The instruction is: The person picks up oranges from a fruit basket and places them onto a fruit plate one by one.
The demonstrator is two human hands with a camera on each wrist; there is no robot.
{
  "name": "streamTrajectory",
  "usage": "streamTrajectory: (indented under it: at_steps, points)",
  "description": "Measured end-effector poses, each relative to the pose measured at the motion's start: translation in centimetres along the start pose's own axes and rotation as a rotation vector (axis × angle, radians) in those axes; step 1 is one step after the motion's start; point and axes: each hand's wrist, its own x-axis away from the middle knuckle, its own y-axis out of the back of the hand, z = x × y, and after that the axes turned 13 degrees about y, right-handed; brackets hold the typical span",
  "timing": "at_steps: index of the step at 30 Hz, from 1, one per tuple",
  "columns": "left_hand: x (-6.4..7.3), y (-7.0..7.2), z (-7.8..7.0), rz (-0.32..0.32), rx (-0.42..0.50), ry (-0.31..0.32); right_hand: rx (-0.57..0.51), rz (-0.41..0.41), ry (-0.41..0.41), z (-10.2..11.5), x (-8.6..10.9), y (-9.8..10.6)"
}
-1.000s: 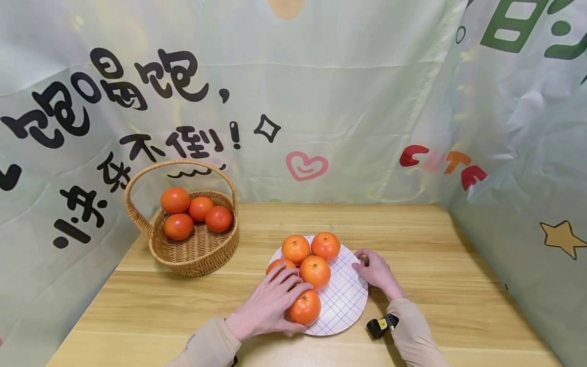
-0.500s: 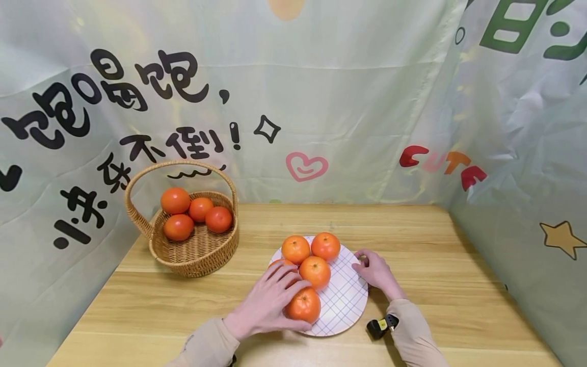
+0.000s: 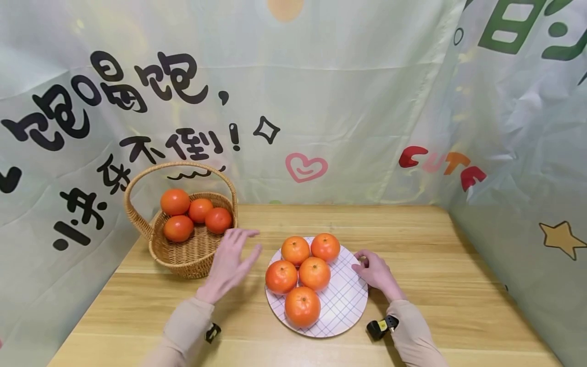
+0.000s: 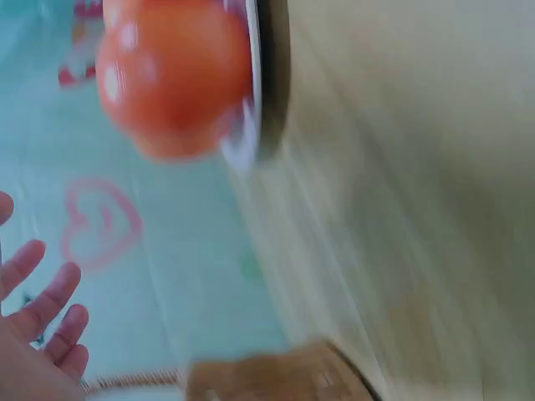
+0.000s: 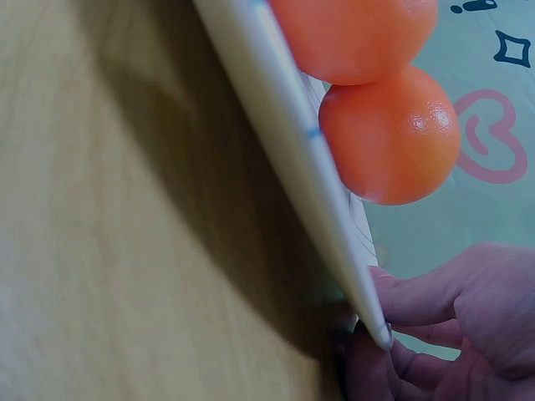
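Observation:
My right hand [image 3: 376, 269] pinches the right rim of a round white plate [image 3: 346, 300] with a blue check pattern. In the right wrist view, the thumb lies over the plate's edge and fingers curl beneath it. Several tangerines [image 3: 302, 307] sit on the plate, mostly on its left half. My left hand [image 3: 228, 262] is in the air with fingers spread and holds nothing, between the plate and a wicker basket [image 3: 192, 267], partly covering the basket's right side. Inside the basket lie several smooth red-orange tomatoes [image 3: 179, 228].
Both plate and basket stand on a wooden table [image 3: 403, 229]; the basket's tall arched handle [image 3: 181, 164] rises above its rim. Printed cloth walls [image 3: 348, 127] close off the back and sides. A small black wrist device [image 3: 378, 328] is on the right wrist.
My left hand has let go of the front tangerine and moved left and away towards the basket. That tangerine stays on the plate. The right hand keeps its place on the rim.

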Motion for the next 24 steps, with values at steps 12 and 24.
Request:
streamTrajectory:
  at_steps: [12,24]
  points:
    - [-2.4,1.3,5.6,-0.053,0.031,0.42,-0.012,0.001,-0.011,0.1,0.0,0.0]
    - [-4.2,1.6,7.6,0.022,-0.053,0.569,-0.013,0.002,-0.015,0.1,0.0,0.0]
